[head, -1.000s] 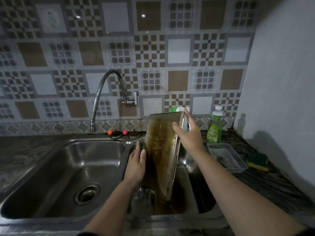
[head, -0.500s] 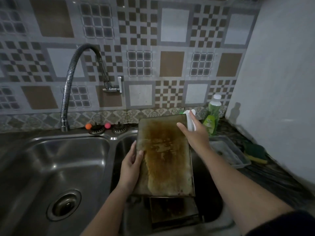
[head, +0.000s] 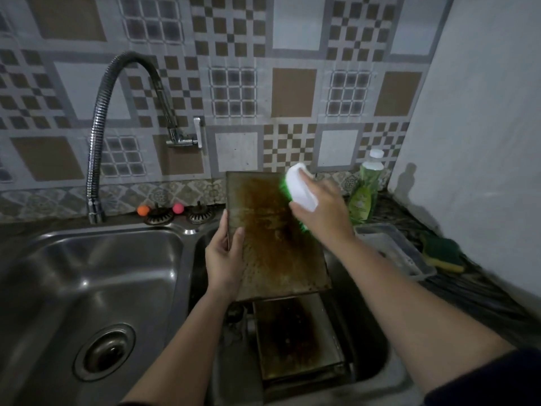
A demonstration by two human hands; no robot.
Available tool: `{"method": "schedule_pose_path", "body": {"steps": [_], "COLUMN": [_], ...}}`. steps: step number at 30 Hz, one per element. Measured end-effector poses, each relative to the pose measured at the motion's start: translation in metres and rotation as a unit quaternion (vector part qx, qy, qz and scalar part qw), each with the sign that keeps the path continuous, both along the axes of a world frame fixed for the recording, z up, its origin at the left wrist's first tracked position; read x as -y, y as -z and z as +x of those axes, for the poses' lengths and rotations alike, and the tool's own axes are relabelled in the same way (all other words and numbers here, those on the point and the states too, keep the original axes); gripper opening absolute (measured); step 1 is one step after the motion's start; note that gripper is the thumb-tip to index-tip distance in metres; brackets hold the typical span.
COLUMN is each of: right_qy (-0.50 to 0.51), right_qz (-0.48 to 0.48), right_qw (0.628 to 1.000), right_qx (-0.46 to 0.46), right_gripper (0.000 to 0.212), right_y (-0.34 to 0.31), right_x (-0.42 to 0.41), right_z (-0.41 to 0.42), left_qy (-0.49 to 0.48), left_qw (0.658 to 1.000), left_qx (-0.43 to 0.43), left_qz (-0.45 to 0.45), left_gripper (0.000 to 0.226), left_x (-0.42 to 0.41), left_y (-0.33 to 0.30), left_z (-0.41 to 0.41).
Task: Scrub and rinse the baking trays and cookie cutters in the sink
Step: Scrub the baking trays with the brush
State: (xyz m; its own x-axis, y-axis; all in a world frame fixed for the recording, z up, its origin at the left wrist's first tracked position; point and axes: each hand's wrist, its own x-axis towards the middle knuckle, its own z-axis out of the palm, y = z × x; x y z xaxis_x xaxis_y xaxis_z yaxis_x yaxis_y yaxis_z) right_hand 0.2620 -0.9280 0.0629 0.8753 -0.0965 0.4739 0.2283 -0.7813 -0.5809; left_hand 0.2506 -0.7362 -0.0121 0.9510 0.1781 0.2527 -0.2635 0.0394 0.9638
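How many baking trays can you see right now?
2. One baking tray is held over the right basin by the left hand while the right hand scrubs it; a second tray lies in the basin below. Others may be hidden underneath.

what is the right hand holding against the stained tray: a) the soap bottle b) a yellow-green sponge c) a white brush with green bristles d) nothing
c: the right hand grips a white brush with green bristles at the upper right of the stained tray, which the left hand holds by its left edge.
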Motion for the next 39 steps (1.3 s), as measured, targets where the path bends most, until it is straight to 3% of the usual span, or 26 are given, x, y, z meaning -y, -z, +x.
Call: {"method": "schedule_pose_path", "body": {"steps": [2,7,13,16,20,23,30,36,39], "right_qy": [-0.025,-0.126,-0.034,-0.042,-0.131,-0.172,-0.073,-0.145,-0.13], "right_qz": [-0.046,-0.059,0.0,-0.019,-0.037,-0.019,0.074,-0.007,0.064], "right_qw": [0.999,0.99,0.997,0.996,0.988,0.981,0.994,0.989,0.989], "right_qx": [-0.005,0.032,0.076,0.074,0.07,0.091,0.042,-0.008,-0.034], "right_gripper": [0.071,0.071,0.068,0.066,0.07,0.069,0.068,0.069,0.06], "right_y": [0.013,0.065,-0.012,-0.027,0.032,0.057,-0.021,0.06,0.045], "right_x": [-0.021,-0.055,-0.035,-0.045,-0.059,-0.051,-0.039,-0.028,-0.027], "right_z": [-0.018,-0.087,-0.013,-0.023,-0.112,-0.139,-0.074,-0.156,-0.154], "left_qy": [-0.024,-0.092,0.001,-0.041,-0.13,-0.121,-0.132,-0.265,-0.299], "left_qw": [1.0,0.995,0.993,0.994,0.988,0.989,0.982,0.955,0.937], "left_qx": [0.005,0.019,0.093,0.081,0.065,0.071,0.107,0.077,0.079], "left_qz": [-0.01,0.008,0.067,0.053,0.044,0.05,0.088,0.111,0.164], "left_gripper": [0.054,0.053,0.05,0.048,0.045,0.045,0.047,0.048,0.051], "left_x": [0.003,-0.01,0.028,0.032,0.003,0.0,0.038,0.001,0.002], "left_y": [-0.004,-0.01,-0.03,-0.037,-0.041,-0.037,-0.038,-0.057,-0.055], "left_z": [0.004,0.0,-0.05,-0.054,-0.058,-0.081,-0.127,-0.148,-0.164]}}
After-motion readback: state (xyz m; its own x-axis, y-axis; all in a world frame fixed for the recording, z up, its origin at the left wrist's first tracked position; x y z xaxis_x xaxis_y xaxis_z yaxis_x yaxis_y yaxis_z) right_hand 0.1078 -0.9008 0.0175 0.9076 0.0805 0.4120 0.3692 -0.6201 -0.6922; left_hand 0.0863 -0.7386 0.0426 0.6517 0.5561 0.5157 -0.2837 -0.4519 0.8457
